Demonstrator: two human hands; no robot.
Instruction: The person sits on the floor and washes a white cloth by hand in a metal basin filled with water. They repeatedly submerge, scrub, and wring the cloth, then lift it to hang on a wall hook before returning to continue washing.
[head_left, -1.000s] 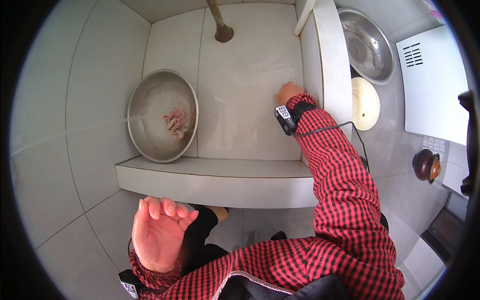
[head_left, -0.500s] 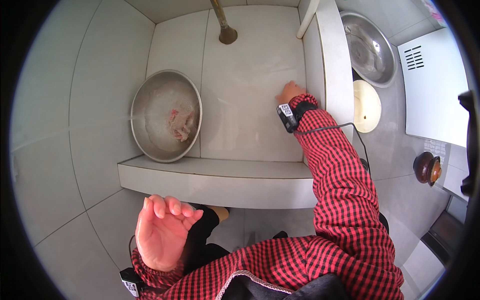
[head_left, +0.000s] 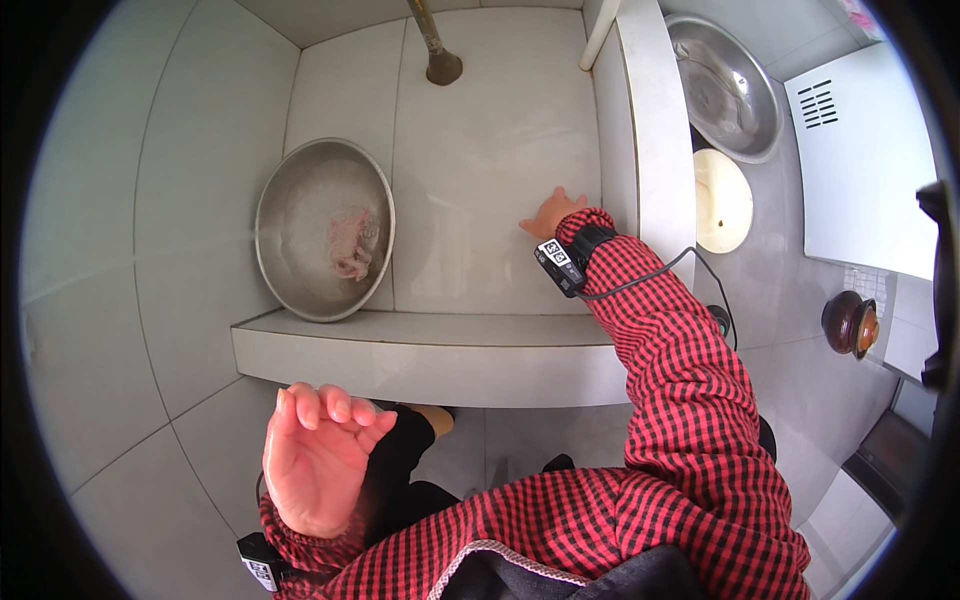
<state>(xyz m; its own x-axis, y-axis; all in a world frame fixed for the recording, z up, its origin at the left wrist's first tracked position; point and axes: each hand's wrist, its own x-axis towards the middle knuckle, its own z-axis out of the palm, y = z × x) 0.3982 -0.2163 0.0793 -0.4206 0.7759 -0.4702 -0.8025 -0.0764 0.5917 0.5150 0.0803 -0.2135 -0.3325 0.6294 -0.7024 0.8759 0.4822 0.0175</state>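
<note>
My left hand is raised palm up in front of the tiled ledge. Its fingers are slightly curled and hold nothing, and the skin looks wet. My right hand reaches over the sunken tiled basin, close to its right wall. Its fingers are spread, with nothing visible in them; whether it touches the tiles I cannot tell. At the basin's left stands a metal bowl of cloudy water. A piece of pale pink raw meat lies in it, away from both hands.
A tiled ledge borders the basin's near side. A pipe meets the basin's far part. Beyond the right wall are another metal bowl, a cream bowl, a white cabinet and a brown pot. A cable hangs by my right forearm.
My right hand has moved left and a little nearer to me, its fingers now more spread. The meat looks slightly turned in the water. My left hand stays almost where it was.
</note>
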